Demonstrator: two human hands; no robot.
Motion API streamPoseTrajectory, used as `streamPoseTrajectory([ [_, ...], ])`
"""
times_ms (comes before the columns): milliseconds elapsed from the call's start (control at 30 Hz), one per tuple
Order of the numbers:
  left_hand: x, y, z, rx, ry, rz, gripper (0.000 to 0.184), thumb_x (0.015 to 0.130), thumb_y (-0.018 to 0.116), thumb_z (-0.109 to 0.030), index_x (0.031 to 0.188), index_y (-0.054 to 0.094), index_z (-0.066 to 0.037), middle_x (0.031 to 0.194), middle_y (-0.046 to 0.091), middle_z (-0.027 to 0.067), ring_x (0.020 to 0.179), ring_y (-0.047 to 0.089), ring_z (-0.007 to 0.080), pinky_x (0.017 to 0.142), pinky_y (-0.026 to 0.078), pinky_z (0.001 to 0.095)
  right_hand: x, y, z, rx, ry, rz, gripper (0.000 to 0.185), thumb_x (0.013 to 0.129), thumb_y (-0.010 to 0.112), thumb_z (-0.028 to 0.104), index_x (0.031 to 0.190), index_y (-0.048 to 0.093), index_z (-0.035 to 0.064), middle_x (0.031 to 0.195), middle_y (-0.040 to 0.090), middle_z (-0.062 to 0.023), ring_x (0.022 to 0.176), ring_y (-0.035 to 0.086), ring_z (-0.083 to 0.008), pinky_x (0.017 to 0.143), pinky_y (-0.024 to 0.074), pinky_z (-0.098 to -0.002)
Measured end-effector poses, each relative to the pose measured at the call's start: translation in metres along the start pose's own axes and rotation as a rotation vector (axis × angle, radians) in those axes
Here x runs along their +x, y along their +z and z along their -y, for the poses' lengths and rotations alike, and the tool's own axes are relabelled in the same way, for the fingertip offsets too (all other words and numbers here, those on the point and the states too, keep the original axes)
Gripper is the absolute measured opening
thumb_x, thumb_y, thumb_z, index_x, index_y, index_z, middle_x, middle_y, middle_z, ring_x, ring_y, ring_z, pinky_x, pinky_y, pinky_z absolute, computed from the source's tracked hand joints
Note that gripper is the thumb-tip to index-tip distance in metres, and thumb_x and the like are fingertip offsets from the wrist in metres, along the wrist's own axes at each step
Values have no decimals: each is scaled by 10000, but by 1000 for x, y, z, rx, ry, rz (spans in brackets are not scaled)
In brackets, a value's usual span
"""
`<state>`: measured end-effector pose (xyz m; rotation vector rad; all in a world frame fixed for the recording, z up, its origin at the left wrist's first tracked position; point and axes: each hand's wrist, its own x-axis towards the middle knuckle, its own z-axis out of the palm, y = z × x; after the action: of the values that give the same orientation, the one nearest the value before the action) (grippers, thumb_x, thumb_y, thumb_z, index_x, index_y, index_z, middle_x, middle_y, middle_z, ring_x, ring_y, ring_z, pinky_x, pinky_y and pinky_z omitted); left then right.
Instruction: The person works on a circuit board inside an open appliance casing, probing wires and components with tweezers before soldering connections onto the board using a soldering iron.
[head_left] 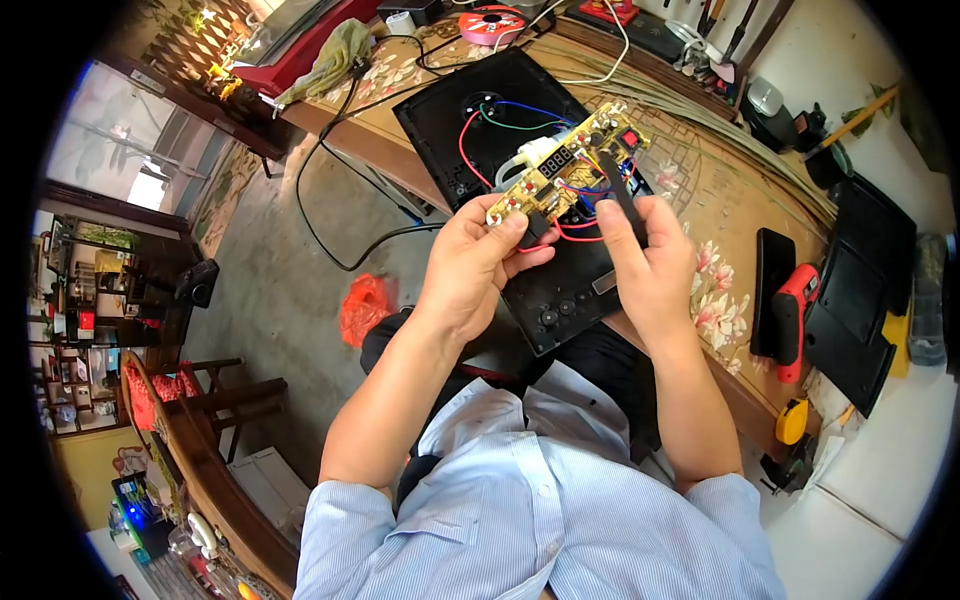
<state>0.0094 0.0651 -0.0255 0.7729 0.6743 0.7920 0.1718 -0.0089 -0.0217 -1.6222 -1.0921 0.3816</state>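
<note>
My left hand [487, 255] grips the lower left end of a yellow circuit board [560, 165], which is tilted above the bench edge. The board has a dark digit display, several small components and a red part at its far end. My right hand [650, 260] is closed on a slim black tool [620, 190], whose tip lies over the board; its exact kind is unclear. Red, blue and green wires run from the board to an open black plastic housing [430, 120] beneath. Part of the housing is hidden by my hands and the board.
The housing rests on a flower-patterned bench [715, 300]. To the right lie a black phone-like slab [774, 285], a red-and-black tool [795, 320] and a yellow tape measure [791, 421]. A black cable [300, 185] hangs at left; a red bag [366, 310] lies on the floor.
</note>
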Motion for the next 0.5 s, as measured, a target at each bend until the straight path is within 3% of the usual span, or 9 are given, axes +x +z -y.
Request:
streamPoseTrajectory([
  [100,1,1,-2,-20,-12,5,270,931,565,-106,1154,472,13,1112,610,146,960,649,247,823,570,363,-1,2,-8,142,7,-25,312,897,647,295,814,574,3,606,556,-54,557,485,-106,535,421,-281],
  [500,3,3,-7,-73,-37,-24,255,934,553,-100,1153,472,2,1084,614,144,952,652,251,809,578,368,-2,1,-5,70,58,29,326,890,649,325,845,590,7,606,575,-81,555,536,-133,537,432,-304],
])
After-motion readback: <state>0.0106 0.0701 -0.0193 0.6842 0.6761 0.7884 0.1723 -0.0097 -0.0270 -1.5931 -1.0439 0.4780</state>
